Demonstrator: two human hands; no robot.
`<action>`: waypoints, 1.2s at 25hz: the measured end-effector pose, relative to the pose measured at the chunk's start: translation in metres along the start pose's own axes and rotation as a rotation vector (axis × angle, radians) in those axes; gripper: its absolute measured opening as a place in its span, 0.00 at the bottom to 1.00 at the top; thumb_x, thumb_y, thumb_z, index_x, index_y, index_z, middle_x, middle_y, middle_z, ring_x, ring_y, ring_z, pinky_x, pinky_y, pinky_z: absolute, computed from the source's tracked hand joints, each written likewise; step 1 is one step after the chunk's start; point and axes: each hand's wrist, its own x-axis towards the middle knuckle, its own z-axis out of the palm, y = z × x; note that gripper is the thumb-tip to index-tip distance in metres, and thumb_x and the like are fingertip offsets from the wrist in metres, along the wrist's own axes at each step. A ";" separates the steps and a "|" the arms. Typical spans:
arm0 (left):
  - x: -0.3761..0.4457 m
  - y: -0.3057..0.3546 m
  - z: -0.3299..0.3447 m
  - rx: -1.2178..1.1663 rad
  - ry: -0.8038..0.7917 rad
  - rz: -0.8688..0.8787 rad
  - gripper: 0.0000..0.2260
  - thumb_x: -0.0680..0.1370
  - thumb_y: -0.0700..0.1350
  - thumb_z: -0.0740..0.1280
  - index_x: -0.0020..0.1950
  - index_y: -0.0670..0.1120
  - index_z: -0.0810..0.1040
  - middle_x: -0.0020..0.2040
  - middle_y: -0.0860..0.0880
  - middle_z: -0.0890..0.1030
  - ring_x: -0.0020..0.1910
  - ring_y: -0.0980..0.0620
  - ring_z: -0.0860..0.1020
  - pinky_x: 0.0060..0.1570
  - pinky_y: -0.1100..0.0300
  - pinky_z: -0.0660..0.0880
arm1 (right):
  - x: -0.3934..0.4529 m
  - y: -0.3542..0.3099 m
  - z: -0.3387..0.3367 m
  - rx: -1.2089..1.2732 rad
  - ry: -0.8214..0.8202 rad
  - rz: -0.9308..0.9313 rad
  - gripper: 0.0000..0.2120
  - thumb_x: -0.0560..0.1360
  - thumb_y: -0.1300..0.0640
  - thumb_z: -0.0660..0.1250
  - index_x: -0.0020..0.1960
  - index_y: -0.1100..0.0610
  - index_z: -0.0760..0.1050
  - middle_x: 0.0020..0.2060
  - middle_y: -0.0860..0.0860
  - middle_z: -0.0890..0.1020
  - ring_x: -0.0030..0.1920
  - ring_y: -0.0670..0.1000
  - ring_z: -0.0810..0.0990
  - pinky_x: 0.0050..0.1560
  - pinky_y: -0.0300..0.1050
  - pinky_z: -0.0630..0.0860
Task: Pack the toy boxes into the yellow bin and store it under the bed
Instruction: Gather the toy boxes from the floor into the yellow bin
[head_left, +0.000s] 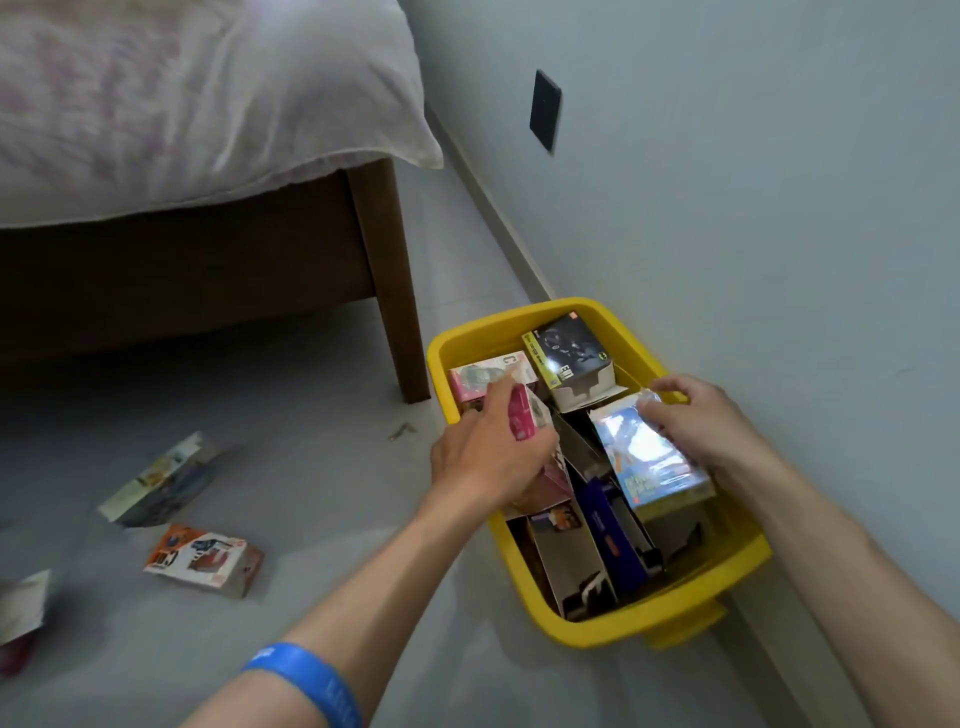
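Beside the wall, the yellow bin (597, 618) sits on the floor (291, 467) near the bed (182, 156) leg, crammed with toy boxes. Left hand (488, 457) is closed around a pink box (524, 415) over the bin; right hand (701, 421) grips a blue box (649, 462) resting on the pile. Three more boxes, one orange (205, 558), lie on the floor at left

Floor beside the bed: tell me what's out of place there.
Three toy boxes lie scattered outside the yellow bin: an orange one, a flattened one, and one cut off at the left edge.
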 end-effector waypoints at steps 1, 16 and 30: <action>0.000 0.002 0.007 0.140 0.020 0.029 0.27 0.73 0.65 0.57 0.71 0.60 0.63 0.52 0.50 0.81 0.50 0.44 0.78 0.50 0.49 0.71 | 0.010 0.002 0.005 -0.099 -0.021 -0.039 0.15 0.78 0.53 0.70 0.63 0.54 0.77 0.41 0.53 0.84 0.30 0.43 0.83 0.28 0.39 0.78; -0.022 -0.067 0.001 0.163 0.356 0.108 0.15 0.79 0.48 0.58 0.65 0.51 0.74 0.68 0.48 0.73 0.63 0.46 0.70 0.57 0.48 0.68 | -0.054 -0.046 0.115 -0.351 0.303 -1.040 0.05 0.77 0.61 0.64 0.50 0.59 0.78 0.46 0.56 0.82 0.47 0.58 0.77 0.49 0.47 0.69; -0.040 -0.384 -0.148 0.449 0.088 -0.378 0.25 0.74 0.43 0.67 0.72 0.51 0.72 0.76 0.42 0.61 0.73 0.40 0.60 0.67 0.47 0.62 | -0.132 -0.065 0.471 -0.840 -0.509 -0.939 0.39 0.80 0.46 0.61 0.81 0.44 0.39 0.81 0.52 0.41 0.79 0.60 0.49 0.73 0.59 0.57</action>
